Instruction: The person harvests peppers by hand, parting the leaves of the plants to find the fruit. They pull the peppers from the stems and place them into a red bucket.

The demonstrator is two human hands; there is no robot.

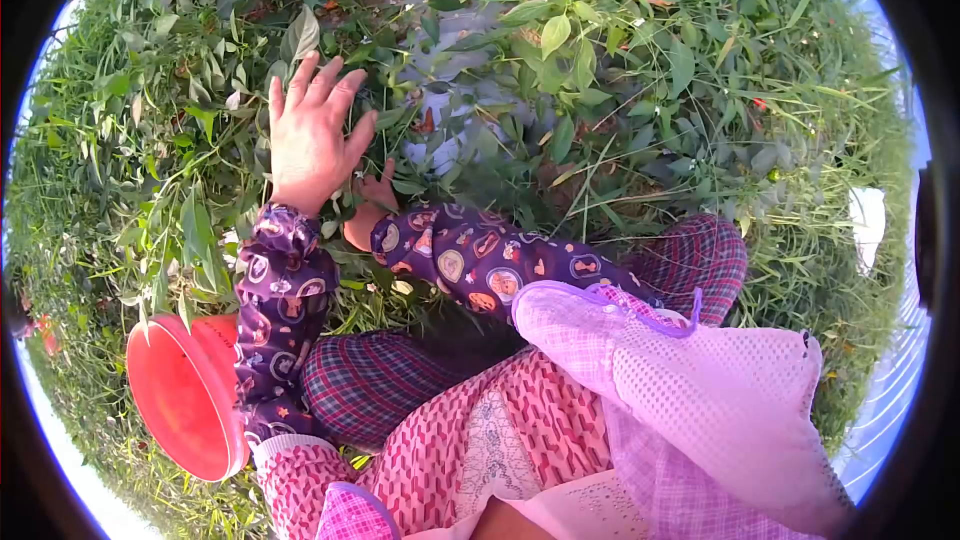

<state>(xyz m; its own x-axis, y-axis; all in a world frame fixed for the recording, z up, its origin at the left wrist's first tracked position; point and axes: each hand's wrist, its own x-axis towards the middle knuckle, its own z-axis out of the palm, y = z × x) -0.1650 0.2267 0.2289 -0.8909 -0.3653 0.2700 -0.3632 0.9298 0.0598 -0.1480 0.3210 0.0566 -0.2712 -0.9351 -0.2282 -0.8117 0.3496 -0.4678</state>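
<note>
My left hand (315, 135) lies back side up over the leafy green plants (200, 170), its fingers spread and pressed against the foliage. A large pale leaf (302, 35) stands just beyond the fingertips. Just right of that wrist, lower down, my right hand (372, 208) reaches in among the stems. One of its fingers shows pointing up; leaves and shadow hide the rest, so what it may touch cannot be made out. Both forearms wear dark patterned sleeves.
A red bucket (180, 395), tipped with its mouth toward the left, rests beside my left forearm. Grey plastic sheeting (440, 130) shows between the plants. Brighter pepper-like leaves (555, 35) rise at the top. Something white (867, 225) lies at the far right. My checked knees flank the arms.
</note>
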